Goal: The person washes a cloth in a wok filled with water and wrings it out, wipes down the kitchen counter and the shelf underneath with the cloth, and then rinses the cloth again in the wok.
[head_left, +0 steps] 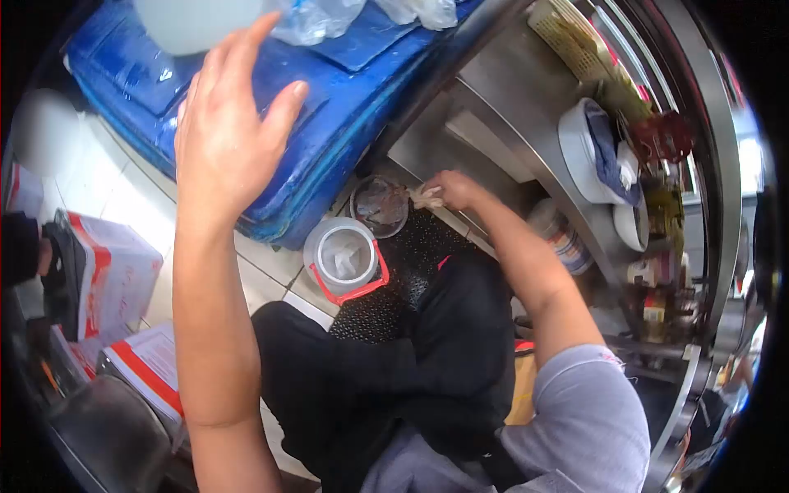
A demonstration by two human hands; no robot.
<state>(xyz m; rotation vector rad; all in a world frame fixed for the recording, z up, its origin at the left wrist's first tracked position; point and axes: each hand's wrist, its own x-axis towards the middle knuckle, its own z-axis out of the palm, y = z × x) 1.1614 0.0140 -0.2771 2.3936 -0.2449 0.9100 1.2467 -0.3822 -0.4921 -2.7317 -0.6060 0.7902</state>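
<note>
My left hand [230,131] is raised over the big blue chest [345,123], thumb and fingers apart, holding nothing. Beyond its fingertips stands a whitish tub [193,25], cut off by the top of the view. Down by the floor, the fingers of my right hand [456,189] close on the gathered, twisted neck of a plastic bag [425,197]. That bag's neck lies at the rim of a round container [380,232] with something brownish under clear plastic inside. Beside it sits a white plastic bucket [319,246] with a red handle and some pale, clear plastic in it.
Clear plastic bags [329,20] lie on the chest. To the right runs a steel shelf [526,140] with a white basin [588,152] holding dark cloth, and a basket [567,41]. A large jar [559,234] stands below. Red-and-white boxes [123,271] stand at left.
</note>
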